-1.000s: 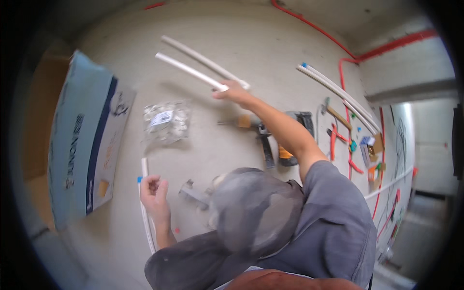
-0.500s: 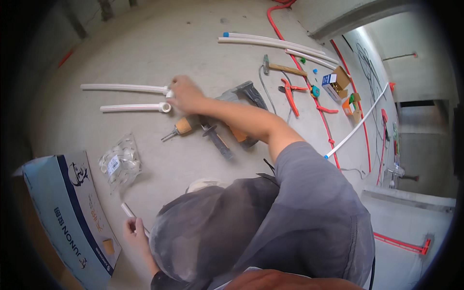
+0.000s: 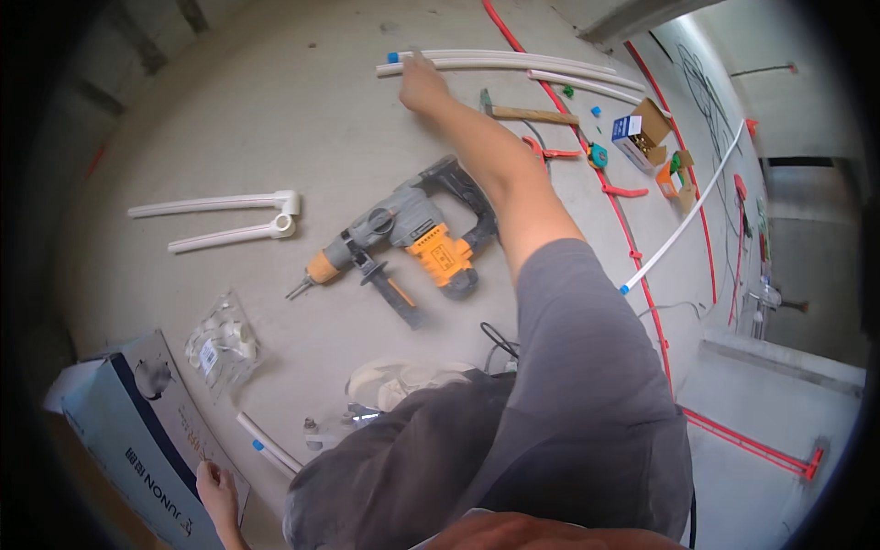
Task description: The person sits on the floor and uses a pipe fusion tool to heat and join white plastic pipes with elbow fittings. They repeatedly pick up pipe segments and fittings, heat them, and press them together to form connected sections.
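My right hand (image 3: pixel 423 84) is stretched far forward, with its slightly blurred fingers closed over the left end of a long white pipe (image 3: pixel 495 66). A second white pipe with a blue cap (image 3: pixel 393 57) lies alongside. Down at the lower left, my left hand (image 3: pixel 216 486) is in front of the blue-and-white cardboard box (image 3: pixel 151 449), fingers curled together; whatever they may hold is too small to make out. Beside that hand, white pipe pieces (image 3: pixel 268 440), one blue-capped, lie by my leg. Two shorter white pipes with fittings (image 3: pixel 286 202) rest on the floor at left.
A grey-and-orange rotary hammer drill (image 3: pixel 403 234) lies mid-floor. Left of it sits a clear bag of white fittings (image 3: pixel 223 344). A hammer (image 3: pixel 532 115), red-handled pipe cutters (image 3: pixel 550 151), a teal tape measure (image 3: pixel 597 156) and small open boxes (image 3: pixel 642 137) lie right, near red conduit (image 3: pixel 642 266).
My right hand has left the fitting on the short pipe and moved forward to the long pipes. My left hand has shifted away from the pipe by my leg toward the box.
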Tool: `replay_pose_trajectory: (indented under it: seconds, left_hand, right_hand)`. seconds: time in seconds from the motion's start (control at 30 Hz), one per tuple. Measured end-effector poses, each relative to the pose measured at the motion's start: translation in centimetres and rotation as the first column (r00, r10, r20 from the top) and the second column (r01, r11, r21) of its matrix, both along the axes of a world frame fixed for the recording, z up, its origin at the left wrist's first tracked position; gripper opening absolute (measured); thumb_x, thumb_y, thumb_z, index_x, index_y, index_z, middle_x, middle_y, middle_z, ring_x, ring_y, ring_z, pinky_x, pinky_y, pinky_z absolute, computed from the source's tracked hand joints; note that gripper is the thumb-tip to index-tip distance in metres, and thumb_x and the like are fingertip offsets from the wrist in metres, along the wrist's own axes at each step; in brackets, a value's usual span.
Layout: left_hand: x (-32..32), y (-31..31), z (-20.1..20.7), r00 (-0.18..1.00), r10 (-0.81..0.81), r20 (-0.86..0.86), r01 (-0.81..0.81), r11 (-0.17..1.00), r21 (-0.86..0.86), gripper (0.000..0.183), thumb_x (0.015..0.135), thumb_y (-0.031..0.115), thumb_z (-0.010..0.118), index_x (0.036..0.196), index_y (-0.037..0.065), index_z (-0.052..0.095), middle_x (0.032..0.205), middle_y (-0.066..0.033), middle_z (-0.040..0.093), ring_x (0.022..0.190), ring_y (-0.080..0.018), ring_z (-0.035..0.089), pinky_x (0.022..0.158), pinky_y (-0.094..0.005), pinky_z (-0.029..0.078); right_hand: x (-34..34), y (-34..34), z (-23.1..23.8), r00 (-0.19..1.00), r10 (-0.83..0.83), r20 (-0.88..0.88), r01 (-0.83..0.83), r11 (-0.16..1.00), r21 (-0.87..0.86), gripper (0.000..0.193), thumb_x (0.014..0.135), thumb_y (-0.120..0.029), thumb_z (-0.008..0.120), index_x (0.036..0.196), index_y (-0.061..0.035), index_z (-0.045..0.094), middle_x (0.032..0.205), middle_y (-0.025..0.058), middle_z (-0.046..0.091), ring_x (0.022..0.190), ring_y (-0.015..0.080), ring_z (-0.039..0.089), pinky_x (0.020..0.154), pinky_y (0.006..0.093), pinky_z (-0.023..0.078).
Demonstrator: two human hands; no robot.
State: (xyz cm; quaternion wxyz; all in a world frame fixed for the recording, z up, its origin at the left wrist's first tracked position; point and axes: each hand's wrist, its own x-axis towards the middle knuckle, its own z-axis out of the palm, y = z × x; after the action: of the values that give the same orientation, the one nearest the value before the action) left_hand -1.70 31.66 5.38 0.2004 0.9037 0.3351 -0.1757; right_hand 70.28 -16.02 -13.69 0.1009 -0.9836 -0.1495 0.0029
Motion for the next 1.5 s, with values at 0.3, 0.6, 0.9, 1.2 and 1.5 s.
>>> replay_pose_trajectory:
  seconds: [0.3, 0.6, 0.9, 1.2, 1.5]
  left_hand:
    - [-4.5, -1.9, -0.7, 0.982, -0.012, -0.190, 0.024, 0.998, 0.056, 0.014, 0.087, 0.004, 0.066, 0.088, -0.001, 0.053, 0.086, -0.0192, 0.055, 0.080, -0.0403, 0.057, 0.073, -0.0458, 0.046]
    - [-7.8, -5.8, -1.2, 0.959, 0.003, -0.283, -0.006, 1.000, -0.011, 0.015, 0.084, 0.003, 0.068, 0.092, -0.001, 0.056, 0.088, -0.0196, 0.059, 0.082, -0.0398, 0.060, 0.074, -0.0481, 0.047]
    - [-9.5, -6.3, -3.3, 0.958, 0.006, -0.286, -0.008, 1.000, -0.004, 0.015, 0.088, 0.008, 0.068, 0.096, -0.001, 0.059, 0.090, -0.0206, 0.060, 0.083, -0.0408, 0.061, 0.076, -0.0498, 0.048]
    - [-7.1, -7.1, -2.2, 0.975, -0.029, -0.220, 0.026, 1.000, -0.014, 0.018, 0.089, 0.012, 0.069, 0.100, 0.000, 0.061, 0.094, -0.0217, 0.062, 0.087, -0.0425, 0.062, 0.078, -0.0506, 0.049]
    - [-8.7, -7.6, -3.3, 0.971, -0.040, -0.234, 0.032, 0.999, -0.038, 0.016, 0.088, 0.009, 0.069, 0.097, 0.000, 0.059, 0.095, -0.0223, 0.062, 0.087, -0.0444, 0.061, 0.079, -0.0520, 0.049]
  right_hand:
    - [4.7, 0.8, 0.2, 0.991, -0.034, -0.131, 0.007, 0.980, -0.197, 0.052, 0.095, -0.013, 0.059, 0.146, -0.0077, 0.053, 0.157, 0.0107, 0.047, 0.146, 0.0355, 0.042, 0.117, 0.0523, 0.041]
    - [2.7, -1.4, -0.3, 0.996, 0.092, -0.001, -0.088, 0.947, -0.310, 0.053, 0.089, -0.008, 0.064, 0.141, -0.0089, 0.057, 0.147, 0.0122, 0.055, 0.140, 0.0362, 0.048, 0.112, 0.0587, 0.043]
    - [-0.1, -0.2, 0.8, 0.973, 0.229, 0.005, -0.211, 0.907, -0.364, 0.046, 0.091, -0.010, 0.065, 0.136, -0.0085, 0.057, 0.145, 0.0123, 0.057, 0.143, 0.0340, 0.048, 0.113, 0.0629, 0.041]
    - [-3.1, 2.4, 1.2, 0.887, 0.435, -0.153, -0.461, 0.853, -0.245, 0.046, 0.081, -0.003, 0.069, 0.127, -0.0076, 0.062, 0.137, 0.0127, 0.060, 0.135, 0.0337, 0.053, 0.108, 0.0547, 0.046]
    - [-2.1, 1.7, -0.6, 0.873, 0.460, -0.161, -0.484, 0.857, -0.177, 0.044, 0.079, -0.003, 0.064, 0.123, -0.0044, 0.066, 0.127, 0.0200, 0.064, 0.123, 0.0397, 0.060, 0.107, 0.0509, 0.048]
